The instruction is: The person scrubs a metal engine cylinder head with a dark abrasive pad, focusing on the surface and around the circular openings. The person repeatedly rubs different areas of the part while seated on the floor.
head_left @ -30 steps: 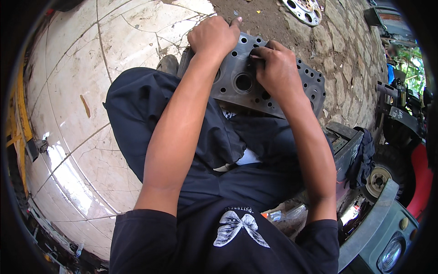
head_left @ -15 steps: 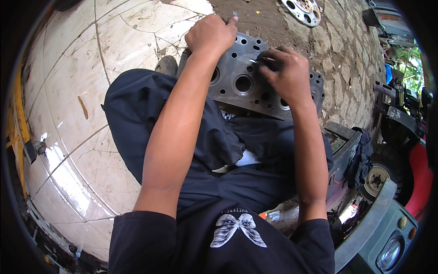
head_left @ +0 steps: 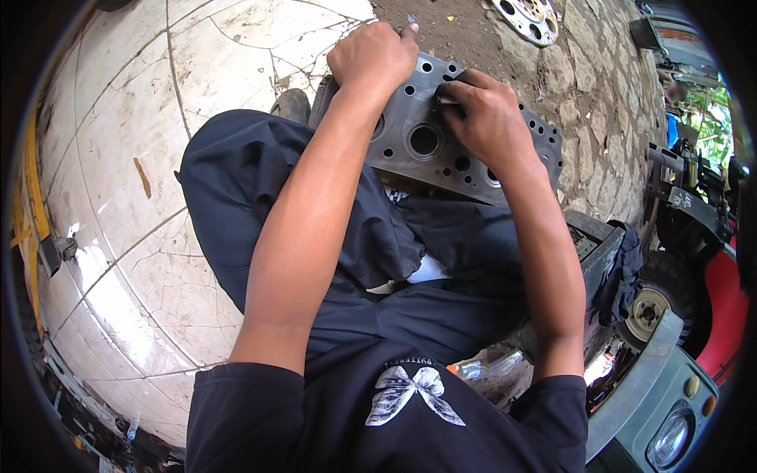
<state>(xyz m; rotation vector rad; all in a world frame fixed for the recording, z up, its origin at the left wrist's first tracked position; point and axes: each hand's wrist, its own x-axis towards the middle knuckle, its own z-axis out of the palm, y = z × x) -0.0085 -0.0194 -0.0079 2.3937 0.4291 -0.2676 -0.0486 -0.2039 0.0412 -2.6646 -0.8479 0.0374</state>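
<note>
Left grip (head_left: 374, 55) fisted, right grip (head_left: 481, 110) on metal plate (head_left: 418, 142)

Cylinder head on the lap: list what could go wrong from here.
1. The cylinder head rests on the knees with its far end overhanging the ground; it could tip or slide off, likely toward the shoe below.
2. The right hand presses fingertips at a hole; a shift of the slab could pinch them.
3. The left hand steadies only the upper edge, a thin grip.
</note>
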